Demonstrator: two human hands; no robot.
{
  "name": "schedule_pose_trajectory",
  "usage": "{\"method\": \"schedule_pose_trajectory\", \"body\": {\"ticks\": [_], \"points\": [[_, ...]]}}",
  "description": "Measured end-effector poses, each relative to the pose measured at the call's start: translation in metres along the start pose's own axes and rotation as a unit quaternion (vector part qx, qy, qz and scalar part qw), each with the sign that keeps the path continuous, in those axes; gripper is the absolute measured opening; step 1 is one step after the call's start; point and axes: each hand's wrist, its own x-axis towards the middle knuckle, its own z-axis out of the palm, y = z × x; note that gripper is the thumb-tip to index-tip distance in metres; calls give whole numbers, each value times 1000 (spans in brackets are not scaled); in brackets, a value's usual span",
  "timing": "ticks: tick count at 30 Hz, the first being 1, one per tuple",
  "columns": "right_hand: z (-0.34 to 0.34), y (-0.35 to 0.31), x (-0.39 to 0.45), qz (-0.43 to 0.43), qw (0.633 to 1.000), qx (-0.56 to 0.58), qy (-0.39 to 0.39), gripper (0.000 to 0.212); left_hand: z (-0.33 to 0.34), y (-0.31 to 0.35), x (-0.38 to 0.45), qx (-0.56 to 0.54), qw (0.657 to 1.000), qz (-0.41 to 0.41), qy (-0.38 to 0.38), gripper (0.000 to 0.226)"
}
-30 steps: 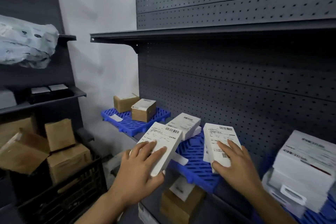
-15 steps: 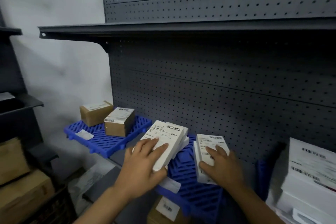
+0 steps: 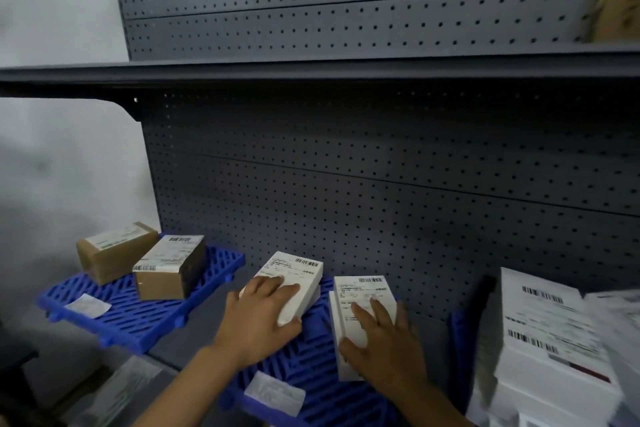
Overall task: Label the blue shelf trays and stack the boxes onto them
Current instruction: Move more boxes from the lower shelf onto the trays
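- I see the left hand (image 3: 258,317) lying on top of a white box (image 3: 294,282), fingers (image 3: 273,286) spread flat over its labelled face and thumb curled round the near end; the hand grips it.
- That white box lies on the middle blue tray (image 3: 311,381), towards its back left corner, on the shelf (image 3: 194,333).
- The right hand (image 3: 388,343) presses on a second white box (image 3: 363,302), fingers straight across the label, thumb along the box's near left edge.
- The second box rests on the same tray, just beside the first, apart from it.
- A white paper label (image 3: 275,393) lies on the front part of this tray.
- The left blue tray (image 3: 138,315) carries two brown cardboard boxes (image 3: 116,255), touching each other, and another white label (image 3: 88,305) near its front edge.
- At right, a stack of larger white boxes (image 3: 554,350) stands; blurred, so I cannot tell its support.
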Motion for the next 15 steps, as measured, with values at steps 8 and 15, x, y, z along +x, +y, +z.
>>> {"method": "schedule_pose_trajectory", "body": {"ticks": [8, 15], "points": [[-7, -5, -7, -7, 999, -43, 13, 84, -1, -3, -5, 29, 999, 17, -31, 90], [-42, -17, -51, -49, 992, -7, 118, 81, -25, 7, -22, 7, 994, 93, 53, 80]]}}
